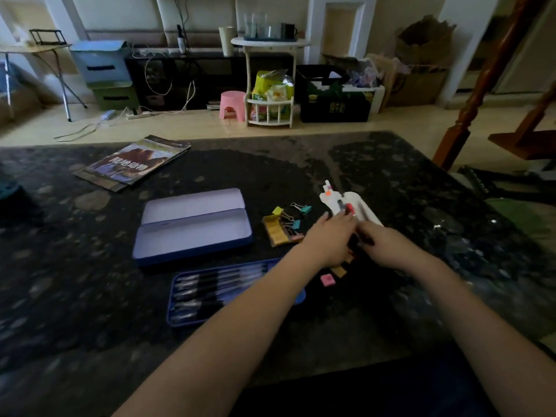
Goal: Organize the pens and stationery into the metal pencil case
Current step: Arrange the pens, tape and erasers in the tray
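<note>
An open blue metal pencil case (pixel 192 227) lies empty on the dark stone table, lid flat behind it. In front of it a blue tray (pixel 210 293) holds several black pens side by side. My left hand (pixel 329 239) and my right hand (pixel 383 243) meet over a white packet of stationery (pixel 350 206), fingers curled on its near end; the exact grip is hidden. Coloured binder clips (pixel 293 216) and a yellow pad (pixel 275 231) lie left of my hands. A pink eraser (pixel 327 279) and small yellow pieces (pixel 340 270) sit under my wrists.
A stack of picture books (pixel 132 164) lies at the table's back left. A green object (pixel 523 218) and a dark spiral-bound item (pixel 493 182) sit at the right edge. Beyond the table are a pink stool (pixel 232 105), a white rack and boxes on the floor.
</note>
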The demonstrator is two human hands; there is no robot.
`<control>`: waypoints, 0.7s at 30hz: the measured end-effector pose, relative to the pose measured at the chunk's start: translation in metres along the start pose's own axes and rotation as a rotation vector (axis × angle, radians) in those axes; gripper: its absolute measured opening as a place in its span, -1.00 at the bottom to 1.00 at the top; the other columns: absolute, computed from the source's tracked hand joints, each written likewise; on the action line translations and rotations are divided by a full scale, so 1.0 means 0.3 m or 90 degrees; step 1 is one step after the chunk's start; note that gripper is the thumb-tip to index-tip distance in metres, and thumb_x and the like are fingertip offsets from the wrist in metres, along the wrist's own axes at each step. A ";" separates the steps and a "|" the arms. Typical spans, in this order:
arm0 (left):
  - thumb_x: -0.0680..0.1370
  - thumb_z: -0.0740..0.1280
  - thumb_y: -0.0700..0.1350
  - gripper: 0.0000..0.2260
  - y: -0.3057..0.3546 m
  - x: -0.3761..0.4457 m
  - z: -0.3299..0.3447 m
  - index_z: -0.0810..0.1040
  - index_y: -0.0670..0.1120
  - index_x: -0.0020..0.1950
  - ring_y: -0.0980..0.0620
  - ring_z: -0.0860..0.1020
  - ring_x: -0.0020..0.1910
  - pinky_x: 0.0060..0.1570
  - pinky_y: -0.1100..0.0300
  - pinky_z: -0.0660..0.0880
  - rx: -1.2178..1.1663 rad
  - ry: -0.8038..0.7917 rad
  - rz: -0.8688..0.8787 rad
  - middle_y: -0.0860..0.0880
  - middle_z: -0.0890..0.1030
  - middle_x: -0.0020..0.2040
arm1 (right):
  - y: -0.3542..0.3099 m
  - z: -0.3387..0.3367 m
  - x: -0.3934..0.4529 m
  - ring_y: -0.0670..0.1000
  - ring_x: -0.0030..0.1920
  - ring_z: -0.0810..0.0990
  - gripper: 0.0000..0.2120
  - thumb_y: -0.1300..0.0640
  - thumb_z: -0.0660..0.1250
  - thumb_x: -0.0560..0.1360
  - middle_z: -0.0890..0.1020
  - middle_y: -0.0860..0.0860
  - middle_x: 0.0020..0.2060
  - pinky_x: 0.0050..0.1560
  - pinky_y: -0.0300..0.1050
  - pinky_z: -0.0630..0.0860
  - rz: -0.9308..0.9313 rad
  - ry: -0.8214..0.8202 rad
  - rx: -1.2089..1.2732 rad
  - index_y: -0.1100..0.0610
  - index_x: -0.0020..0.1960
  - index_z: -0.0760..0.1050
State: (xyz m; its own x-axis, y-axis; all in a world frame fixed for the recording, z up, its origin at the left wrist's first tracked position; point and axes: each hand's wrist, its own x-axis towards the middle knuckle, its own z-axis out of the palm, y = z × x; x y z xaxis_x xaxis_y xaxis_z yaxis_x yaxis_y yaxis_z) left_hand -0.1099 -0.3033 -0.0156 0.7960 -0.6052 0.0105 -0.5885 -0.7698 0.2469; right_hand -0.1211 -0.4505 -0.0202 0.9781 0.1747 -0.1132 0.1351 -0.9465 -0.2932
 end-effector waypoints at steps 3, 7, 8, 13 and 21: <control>0.53 0.23 -0.16 -0.41 0.017 0.068 0.051 0.07 -0.17 0.50 -0.04 0.14 0.49 0.43 0.00 0.04 0.002 -0.017 -0.042 -0.14 0.20 0.49 | -0.014 -0.014 0.016 0.16 0.23 0.50 -0.65 0.23 0.20 0.54 0.52 0.17 0.28 0.16 -0.11 0.39 -0.031 -0.067 -0.018 0.20 0.32 0.45; 0.55 0.23 -0.18 -0.42 0.013 0.072 0.075 0.05 -0.17 0.51 -0.06 0.15 0.48 0.43 0.01 0.13 0.048 -0.015 -0.058 -0.13 0.15 0.51 | 0.031 -0.049 0.015 0.07 0.28 0.45 -0.66 0.13 0.24 0.56 0.50 0.04 0.31 0.31 -0.02 0.35 -0.035 -0.136 0.009 0.05 0.33 0.45; 0.55 0.22 -0.19 -0.43 0.011 0.067 0.076 0.05 -0.19 0.51 -0.06 0.13 0.49 0.43 0.02 0.13 0.074 -0.021 -0.059 -0.13 0.13 0.52 | 0.037 -0.052 0.012 0.06 0.31 0.43 -0.63 0.13 0.24 0.55 0.48 0.02 0.34 0.34 0.02 0.33 -0.043 -0.145 0.018 0.01 0.36 0.42; 0.55 0.22 -0.18 -0.70 0.005 0.059 0.053 0.42 -0.13 0.29 -0.07 0.40 0.28 0.19 0.07 0.37 0.190 0.029 -0.034 -0.13 0.47 0.28 | 0.039 -0.063 0.004 0.02 0.17 0.52 -0.72 0.14 0.27 0.54 0.57 -0.01 0.18 0.23 -0.08 0.43 -0.028 -0.119 0.088 -0.07 0.22 0.53; 0.51 0.29 -0.20 -0.79 -0.021 0.036 -0.004 0.44 -0.08 0.14 -0.06 0.48 0.13 0.13 0.06 0.38 0.224 0.083 0.027 -0.06 0.56 0.08 | -0.003 -0.089 0.002 0.03 -0.04 0.53 -0.94 -0.04 0.31 0.50 0.56 -0.01 -0.13 0.07 -0.02 0.50 0.036 -0.070 0.022 -0.09 -0.12 0.53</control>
State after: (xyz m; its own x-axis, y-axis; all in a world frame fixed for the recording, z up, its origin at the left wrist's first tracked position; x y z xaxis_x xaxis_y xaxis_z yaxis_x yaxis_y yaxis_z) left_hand -0.0974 -0.3048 -0.0159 0.7676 -0.6251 0.1417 -0.6163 -0.7805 -0.1046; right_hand -0.1164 -0.4567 0.0055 0.9604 0.1519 -0.2336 0.0729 -0.9462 -0.3153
